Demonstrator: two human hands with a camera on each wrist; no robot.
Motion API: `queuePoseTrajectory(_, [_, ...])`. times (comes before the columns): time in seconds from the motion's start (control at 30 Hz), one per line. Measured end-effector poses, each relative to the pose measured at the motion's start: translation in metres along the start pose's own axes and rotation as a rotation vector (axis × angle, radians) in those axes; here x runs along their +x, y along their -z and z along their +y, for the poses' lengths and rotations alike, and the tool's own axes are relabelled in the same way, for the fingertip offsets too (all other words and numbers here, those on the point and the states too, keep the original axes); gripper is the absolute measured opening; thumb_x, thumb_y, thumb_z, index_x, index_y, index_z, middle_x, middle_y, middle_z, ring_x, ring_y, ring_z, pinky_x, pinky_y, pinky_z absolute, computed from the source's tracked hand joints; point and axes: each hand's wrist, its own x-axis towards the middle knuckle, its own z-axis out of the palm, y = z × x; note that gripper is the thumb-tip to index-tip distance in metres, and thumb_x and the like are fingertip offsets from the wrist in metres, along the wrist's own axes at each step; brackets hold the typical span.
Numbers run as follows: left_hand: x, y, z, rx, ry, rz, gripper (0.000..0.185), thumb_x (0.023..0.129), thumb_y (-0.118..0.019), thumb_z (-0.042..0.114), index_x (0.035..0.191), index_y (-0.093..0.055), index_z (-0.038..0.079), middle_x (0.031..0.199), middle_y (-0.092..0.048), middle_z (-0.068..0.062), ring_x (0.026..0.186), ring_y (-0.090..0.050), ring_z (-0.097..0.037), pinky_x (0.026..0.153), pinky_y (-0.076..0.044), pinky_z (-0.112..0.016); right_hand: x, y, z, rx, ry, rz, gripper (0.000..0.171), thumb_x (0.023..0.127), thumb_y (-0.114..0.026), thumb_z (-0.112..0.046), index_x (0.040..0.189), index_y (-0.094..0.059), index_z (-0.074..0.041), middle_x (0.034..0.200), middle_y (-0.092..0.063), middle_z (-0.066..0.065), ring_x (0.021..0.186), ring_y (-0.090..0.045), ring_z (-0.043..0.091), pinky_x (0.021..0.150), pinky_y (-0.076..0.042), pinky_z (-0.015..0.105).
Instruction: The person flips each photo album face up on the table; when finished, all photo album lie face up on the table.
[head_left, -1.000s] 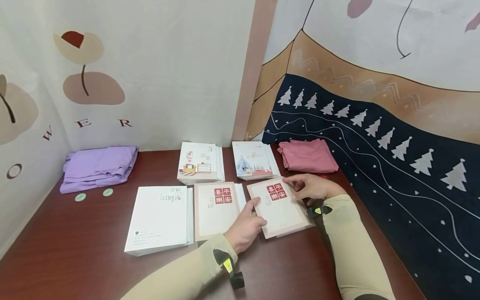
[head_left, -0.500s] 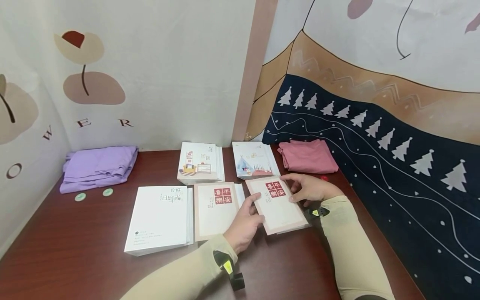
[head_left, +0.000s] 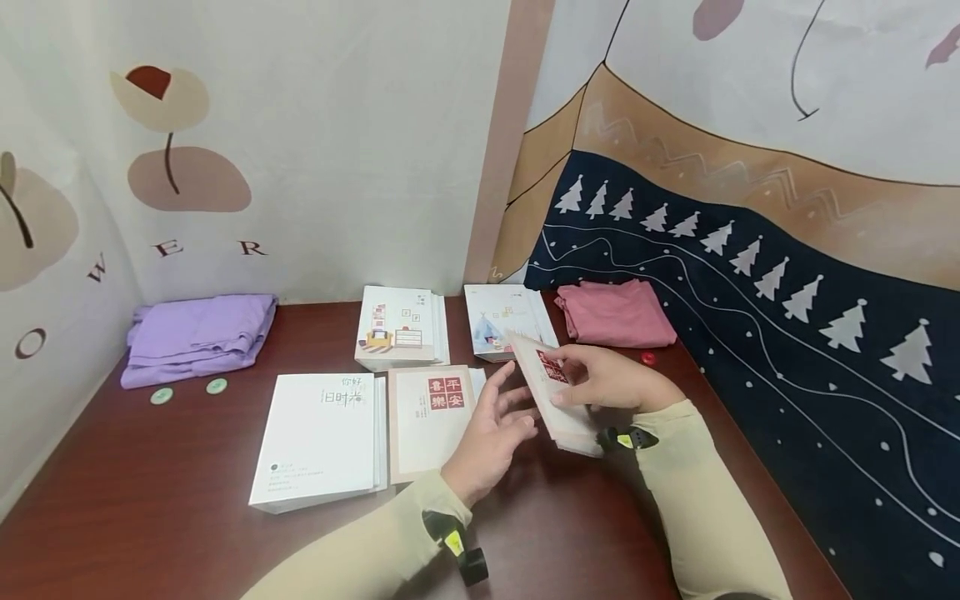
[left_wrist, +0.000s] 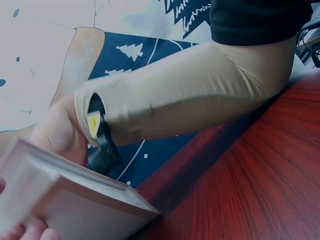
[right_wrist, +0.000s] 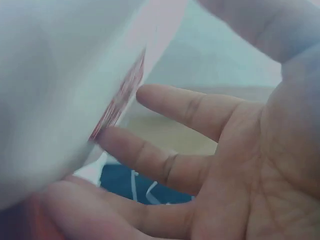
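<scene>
A thin cream book point(head_left: 557, 400) with a red four-character stamp on its cover stands tilted off the table. My right hand point(head_left: 611, 379) grips it by the right side, thumb and fingers on the cover. In the right wrist view, my right hand's fingers point(right_wrist: 165, 160) touch the cover beside the red print. My left hand point(head_left: 486, 442) is at the book's left edge, fingers spread and loosely extended. The left wrist view shows left fingertips point(left_wrist: 35, 231) against the book's cover point(left_wrist: 90, 215); whether they press is unclear.
A matching cream book point(head_left: 431, 442) and a white book point(head_left: 311, 442) lie to the left. Two illustrated books point(head_left: 393, 325) point(head_left: 504, 321) lie behind. Folded purple cloth point(head_left: 198, 337), folded pink cloth point(head_left: 615, 312), green buttons point(head_left: 217, 386) and a red button point(head_left: 648, 358) are on the table.
The cream book, tipped only slightly before, has swung up steeply on its edge. My left thumb and fingers have left its left side and opened out; my right hand keeps its grip.
</scene>
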Motion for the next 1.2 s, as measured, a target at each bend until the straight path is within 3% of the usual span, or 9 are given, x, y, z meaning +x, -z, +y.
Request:
queuePoseTrajectory(0.13, [0.001,0.003,0.000,-0.002,-0.034,-0.052,0.079,0.101,-0.049,-0.007,0.168,-0.012,0.012,0.161,-0.041,-0.027,0.141,-0.051,-0.044,0.117,-0.041,-0.061,-0.010,-0.003,-0.015,0.116,0.036,-0.040,0.079,0.097,-0.077,-0.033,0.165,-0.038,-0.020,0.148,-0.055,0.024,0.120,-0.066,0.039,0.081,-0.065,0.053])
queuePoseTrajectory(0.2, [0.001,0.005,-0.001,-0.002,-0.047,-0.080,0.078,0.102,-0.048,-0.007,0.168,-0.010,0.011,0.164,-0.038,-0.026,0.146,-0.045,-0.047,0.120,-0.035,-0.065,-0.014,-0.005,-0.022,0.098,0.069,-0.031,0.081,0.099,-0.074,-0.034,0.166,-0.032,-0.019,0.152,-0.052,0.026,0.125,-0.065,0.043,0.085,-0.064,0.054])
queuePoseTrajectory(0.4, [0.003,0.010,-0.001,0.010,-0.059,-0.161,0.079,0.104,-0.048,-0.003,0.169,-0.005,0.012,0.171,-0.031,-0.019,0.153,-0.037,-0.044,0.124,-0.027,-0.066,-0.024,-0.011,-0.041,0.129,0.130,-0.006,0.097,0.098,-0.076,-0.030,0.171,-0.012,-0.026,0.161,-0.040,0.027,0.134,-0.057,0.049,0.094,-0.061,0.054])
queuePoseTrajectory(0.53, [0.006,0.013,0.000,0.006,-0.061,-0.199,0.078,0.105,-0.048,-0.002,0.169,-0.005,0.013,0.173,-0.028,-0.016,0.153,-0.037,-0.042,0.124,-0.026,-0.065,-0.028,-0.014,-0.049,0.104,0.130,0.014,0.090,0.098,-0.076,-0.023,0.170,-0.021,-0.027,0.162,-0.040,0.024,0.129,-0.062,0.046,0.090,-0.063,0.049])
queuePoseTrajectory(0.67, [0.007,0.015,0.001,0.031,-0.072,-0.239,0.075,0.105,-0.046,-0.002,0.169,-0.008,0.013,0.173,-0.027,-0.017,0.154,-0.037,-0.041,0.124,-0.027,-0.066,-0.029,-0.013,-0.051,0.086,0.120,0.038,0.074,0.098,-0.072,-0.014,0.164,-0.038,-0.020,0.156,-0.046,0.022,0.106,-0.072,0.034,0.081,-0.065,0.044])
queuePoseTrajectory(0.8, [0.008,0.016,0.001,0.076,-0.046,-0.265,0.074,0.106,-0.046,0.000,0.169,-0.009,0.015,0.172,-0.029,-0.018,0.152,-0.039,-0.043,0.123,-0.030,-0.064,-0.029,-0.010,-0.050,0.086,0.104,0.060,0.066,0.096,-0.069,-0.009,0.158,-0.047,-0.015,0.153,-0.048,0.022,0.089,-0.072,0.026,0.074,-0.065,0.041])
queuePoseTrajectory(1.0, [0.010,0.017,-0.005,0.147,0.098,-0.280,0.073,0.108,-0.047,0.003,0.169,-0.009,0.012,0.170,-0.032,-0.021,0.151,-0.041,-0.044,0.121,-0.039,-0.056,-0.030,-0.003,-0.044,0.075,0.076,0.046,0.066,0.095,-0.070,-0.009,0.157,-0.047,-0.012,0.153,-0.048,0.024,0.098,-0.071,0.028,0.073,-0.066,0.041])
queuePoseTrajectory(1.2, [0.011,0.018,-0.008,0.171,0.112,-0.296,0.073,0.107,-0.049,0.003,0.168,-0.010,0.008,0.170,-0.032,-0.021,0.153,-0.038,-0.043,0.123,-0.035,-0.055,-0.027,0.008,-0.028,-0.026,0.095,0.035,0.064,0.095,-0.074,-0.009,0.154,-0.052,-0.007,0.144,-0.056,0.026,0.090,-0.072,0.024,0.074,-0.065,0.038])
